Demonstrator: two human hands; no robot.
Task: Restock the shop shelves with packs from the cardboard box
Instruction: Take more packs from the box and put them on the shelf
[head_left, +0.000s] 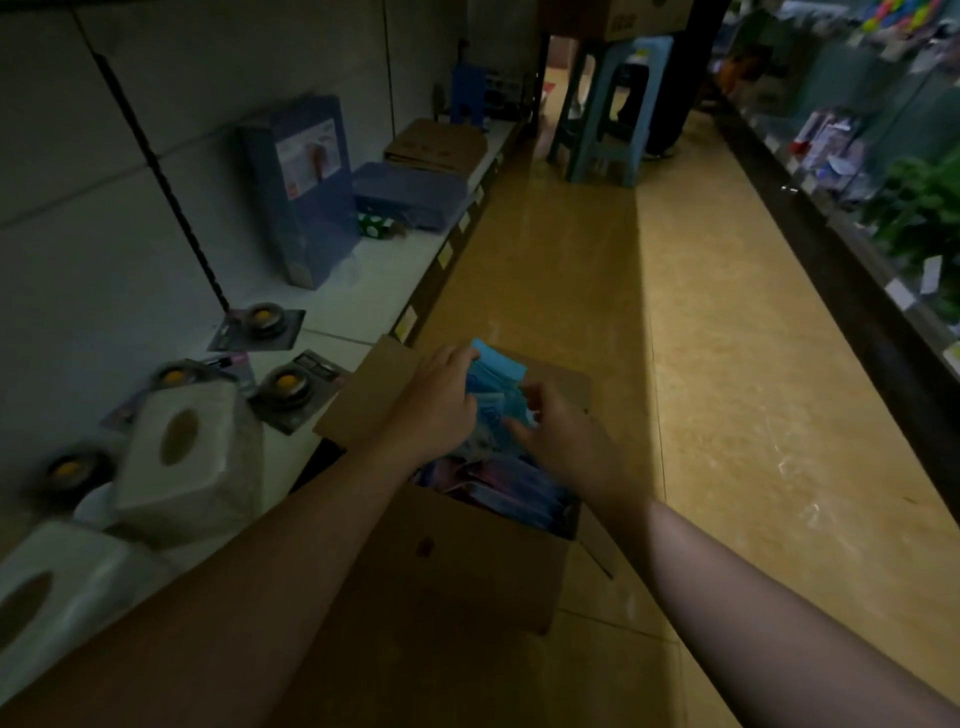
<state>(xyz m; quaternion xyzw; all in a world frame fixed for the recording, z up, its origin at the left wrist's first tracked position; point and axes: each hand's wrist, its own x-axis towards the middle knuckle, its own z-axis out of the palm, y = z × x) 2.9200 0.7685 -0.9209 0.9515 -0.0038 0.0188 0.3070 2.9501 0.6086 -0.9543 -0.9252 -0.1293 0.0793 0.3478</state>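
Note:
An open cardboard box (467, 561) stands on the floor beside the low white shelf (374, 280). It holds several flat packs (498, 486) in blue and reddish wrappers. Both my hands are over the box's far end. My left hand (441, 400) grips a bunch of light blue packs (498, 376) from the left side. My right hand (558, 434) holds the same bunch from the right, fingers curled round its edge. The bunch is lifted slightly above the other packs.
On the shelf lie white tissue boxes (182, 457), carded round items with yellow centres (283, 387), dark blue packages (306, 187) and a flat brown carton (436, 145). A blue plastic stool (608, 109) stands down the aisle. Another stocked shelf (883, 171) runs along the right.

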